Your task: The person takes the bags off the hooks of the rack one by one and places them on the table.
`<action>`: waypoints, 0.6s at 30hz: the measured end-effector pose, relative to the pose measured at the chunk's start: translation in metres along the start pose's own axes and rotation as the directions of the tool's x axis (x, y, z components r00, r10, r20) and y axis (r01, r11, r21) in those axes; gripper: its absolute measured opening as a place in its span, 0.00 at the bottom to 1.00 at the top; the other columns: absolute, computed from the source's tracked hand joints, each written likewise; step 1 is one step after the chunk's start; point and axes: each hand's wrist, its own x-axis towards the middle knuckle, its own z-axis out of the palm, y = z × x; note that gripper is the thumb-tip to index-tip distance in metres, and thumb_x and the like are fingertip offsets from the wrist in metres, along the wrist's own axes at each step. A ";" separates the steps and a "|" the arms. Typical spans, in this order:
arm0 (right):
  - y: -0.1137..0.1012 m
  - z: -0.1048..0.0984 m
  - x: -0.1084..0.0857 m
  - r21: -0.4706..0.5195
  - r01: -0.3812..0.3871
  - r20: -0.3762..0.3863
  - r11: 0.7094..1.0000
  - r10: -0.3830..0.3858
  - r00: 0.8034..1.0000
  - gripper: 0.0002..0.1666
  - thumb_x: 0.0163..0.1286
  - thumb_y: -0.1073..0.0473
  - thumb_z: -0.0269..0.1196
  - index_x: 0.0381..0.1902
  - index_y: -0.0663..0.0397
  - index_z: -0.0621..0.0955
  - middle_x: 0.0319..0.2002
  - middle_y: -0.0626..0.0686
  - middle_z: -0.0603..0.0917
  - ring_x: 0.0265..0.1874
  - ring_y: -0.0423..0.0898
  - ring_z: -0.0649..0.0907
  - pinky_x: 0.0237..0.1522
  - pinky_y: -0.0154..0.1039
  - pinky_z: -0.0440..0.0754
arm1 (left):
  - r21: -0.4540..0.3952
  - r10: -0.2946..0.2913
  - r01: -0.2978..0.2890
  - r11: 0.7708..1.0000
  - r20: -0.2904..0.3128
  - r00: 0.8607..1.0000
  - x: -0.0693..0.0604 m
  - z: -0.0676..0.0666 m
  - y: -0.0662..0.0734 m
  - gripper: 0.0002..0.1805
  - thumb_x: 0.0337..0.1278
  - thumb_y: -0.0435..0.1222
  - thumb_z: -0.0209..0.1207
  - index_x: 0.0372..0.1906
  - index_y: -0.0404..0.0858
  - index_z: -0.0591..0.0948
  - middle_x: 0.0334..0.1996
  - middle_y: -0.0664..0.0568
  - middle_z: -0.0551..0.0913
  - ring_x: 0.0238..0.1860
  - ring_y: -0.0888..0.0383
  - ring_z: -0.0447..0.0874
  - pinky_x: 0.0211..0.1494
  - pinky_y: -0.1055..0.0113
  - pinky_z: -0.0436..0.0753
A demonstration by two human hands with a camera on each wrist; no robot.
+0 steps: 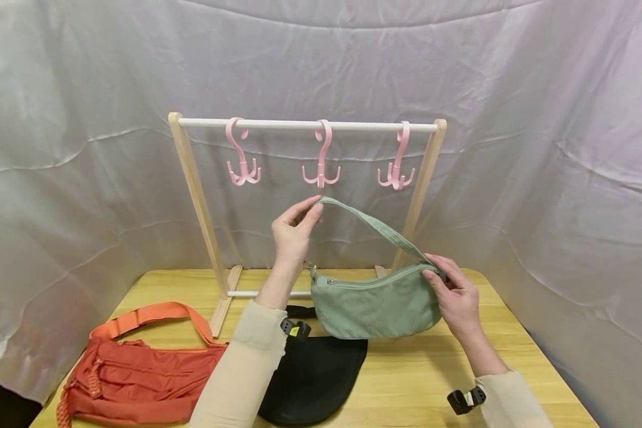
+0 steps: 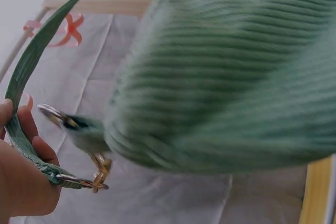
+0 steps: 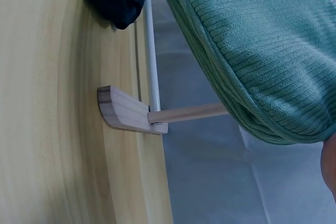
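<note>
A green corduroy shoulder bag hangs in the air between both hands, in front of the rack. The left hand pinches its strap just below the middle pink hook. At the bag's right end, the right hand grips the top corner where the strap joins. In the left wrist view the strap runs through the left hand's fingers, and a metal clasp shows at the bag's end. Ribbed fabric fills much of the right wrist view, with only a sliver of that hand visible.
A wooden rack with a white bar carries a left hook and a right hook, both pink. On the wooden table lie a red-orange bag at left and a black bag partly behind the left forearm.
</note>
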 end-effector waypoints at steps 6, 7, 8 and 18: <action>-0.006 -0.002 0.001 0.011 -0.018 -0.027 1.000 0.018 0.999 0.18 0.66 0.82 0.63 0.55 0.80 0.81 0.54 0.52 0.87 0.56 0.44 0.84 0.56 0.29 0.79 | 0.041 -0.050 0.050 0.998 0.011 0.999 -0.004 -0.011 -0.008 0.13 0.62 0.29 0.71 0.50 0.29 0.89 0.32 0.58 0.90 0.31 0.64 0.87 0.42 0.71 0.85; -0.007 -0.003 0.001 0.017 -0.014 -0.031 1.000 0.015 0.999 0.18 0.66 0.83 0.63 0.55 0.80 0.81 0.54 0.53 0.87 0.56 0.44 0.84 0.57 0.29 0.79 | 0.043 -0.064 0.063 0.997 0.013 0.998 -0.004 -0.013 -0.009 0.13 0.62 0.29 0.71 0.50 0.29 0.89 0.33 0.57 0.91 0.32 0.62 0.88 0.44 0.70 0.86; -0.007 -0.003 0.001 0.026 -0.008 -0.032 1.000 0.009 0.999 0.18 0.66 0.83 0.63 0.55 0.81 0.81 0.54 0.53 0.87 0.56 0.44 0.84 0.57 0.29 0.79 | 0.046 -0.073 0.073 0.996 0.018 0.997 -0.005 -0.014 -0.010 0.13 0.62 0.29 0.71 0.50 0.29 0.89 0.35 0.55 0.91 0.33 0.62 0.88 0.45 0.69 0.86; -0.013 -0.004 0.002 0.037 -0.019 -0.049 0.999 0.021 0.999 0.18 0.67 0.83 0.62 0.55 0.80 0.81 0.54 0.54 0.87 0.55 0.43 0.85 0.56 0.29 0.79 | 0.144 -0.175 0.162 0.976 0.079 0.981 -0.012 -0.030 -0.021 0.13 0.63 0.33 0.71 0.52 0.34 0.90 0.37 0.56 0.91 0.37 0.60 0.88 0.46 0.70 0.85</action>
